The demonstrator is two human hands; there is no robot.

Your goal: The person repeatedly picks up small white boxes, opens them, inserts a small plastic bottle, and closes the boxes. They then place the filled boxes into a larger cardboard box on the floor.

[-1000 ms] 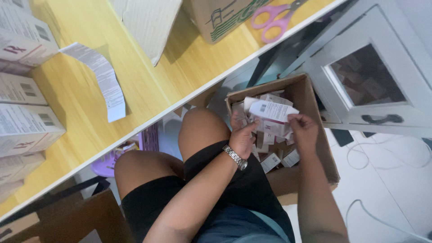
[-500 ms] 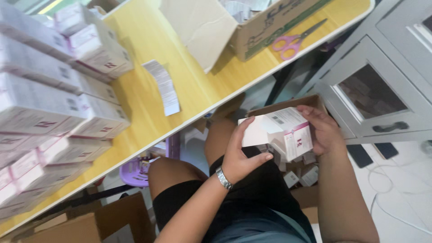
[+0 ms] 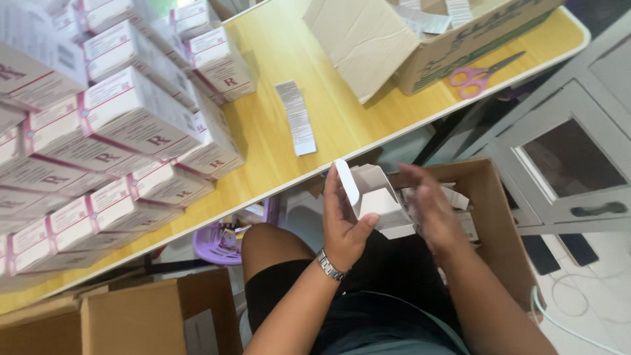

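Your left hand is cupped around a small white carton, fingers curled behind its open end flap and the thumb pressed against its near side; the carton sits over your lap, tilted, just below the edge of the yellow table; your right hand is beside the carton on its right, fingers stretched out and loosely together, blurred, and you cannot tell from this view whether it touches the carton or only hovers next to it; a metal wristwatch sits on your left wrist.

Behind both hands an open brown cardboard box stands on the floor with more small cartons and papers inside; on the table, a stack of white and pink boxes fills the left side, a folded white paper leaflet lies flat near the table's middle, and a larger open cardboard box sits at the far end with pink-handled scissors just beside it; a purple basket is under the table near your knee; a grey cabinet stands to the right.
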